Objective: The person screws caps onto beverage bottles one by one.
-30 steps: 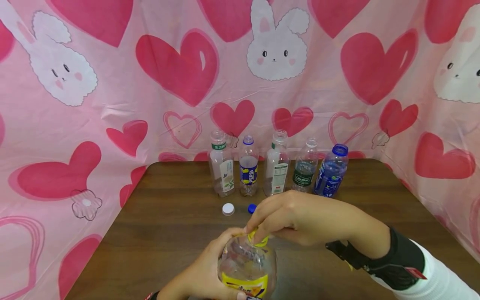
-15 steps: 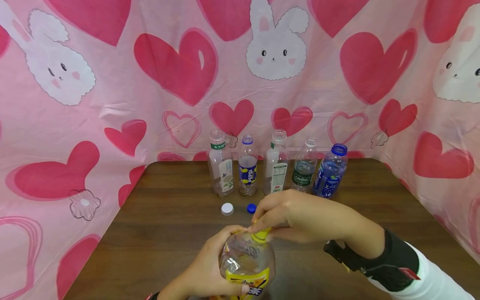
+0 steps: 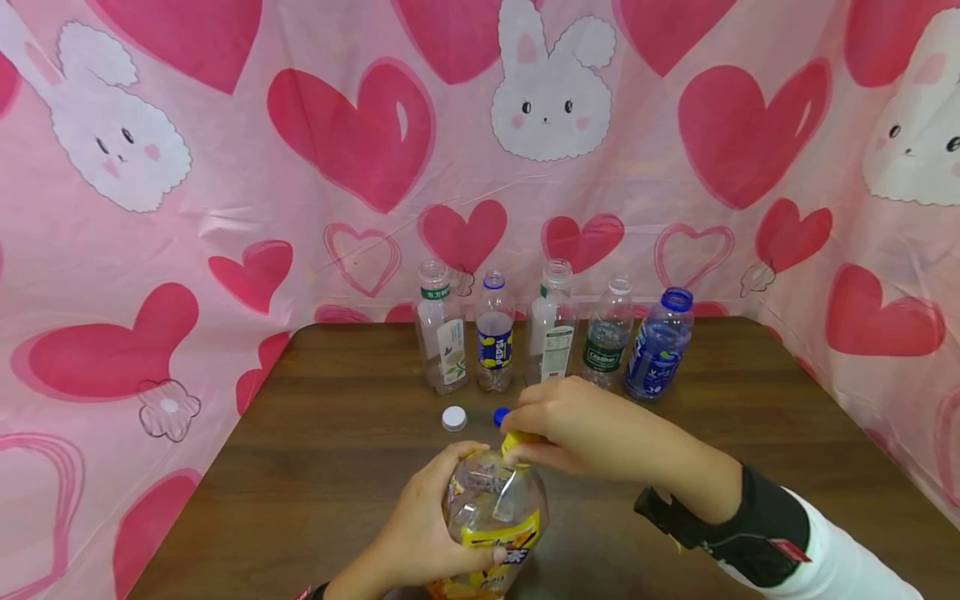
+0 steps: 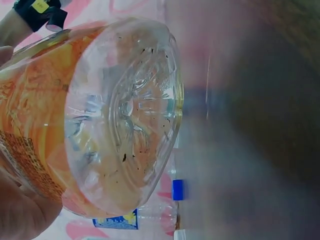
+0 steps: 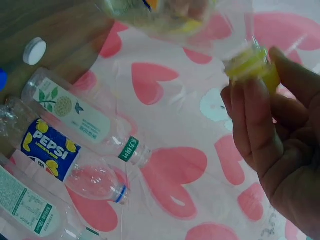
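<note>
On my end I see the right hand's grip (image 5: 282, 165) pinching a yellow cap (image 5: 250, 66) at the neck of a clear bottle (image 5: 160, 21), which the top edge cuts off. At left I get a white cap (image 5: 35, 51) and part of a blue cap (image 5: 2, 79) by the brown desk (image 5: 70, 27). Lower down I make out a leaf-labelled bottle (image 5: 75, 107), a Pepsi bottle (image 5: 60, 152) and a text-labelled bottle (image 5: 32, 207) against pink heart-patterned cloth (image 5: 180, 172).

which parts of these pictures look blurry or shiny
Head view: mostly sharp, white glints on the held bottle. Left wrist view: the tabletop is heavily out of focus, though the bottle's base shows more detail. Right wrist view: the yellow cap is soft, but the Pepsi label is readable.
</note>
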